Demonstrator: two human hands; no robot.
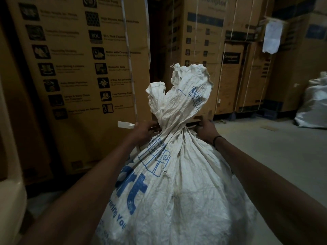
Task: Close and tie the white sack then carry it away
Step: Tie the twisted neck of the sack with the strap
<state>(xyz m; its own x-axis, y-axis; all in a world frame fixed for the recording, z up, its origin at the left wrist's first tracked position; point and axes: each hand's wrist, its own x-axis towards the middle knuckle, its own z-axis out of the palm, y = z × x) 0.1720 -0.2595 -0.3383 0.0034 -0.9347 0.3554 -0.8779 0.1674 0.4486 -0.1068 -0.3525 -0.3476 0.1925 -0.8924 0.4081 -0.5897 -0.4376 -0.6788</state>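
A full white woven sack (177, 191) with blue print stands upright right in front of me. Its mouth is gathered and twisted into a neck (174, 129), and the loose top (187, 89) flares up above it. A thin cord wraps the neck. My left hand (144, 130) sits on the left side of the neck, fingers closed around the cord end there. On the right side, my right hand (206, 129) pinches the other cord end. Both forearms reach in from the bottom corners.
Tall printed cardboard boxes (85, 68) stand close behind the sack on the left, more strapped boxes (230, 59) at the back. Another white sack (313, 106) lies at the far right on the concrete floor (265, 147). A cream-coloured object (10, 174) edges the left.
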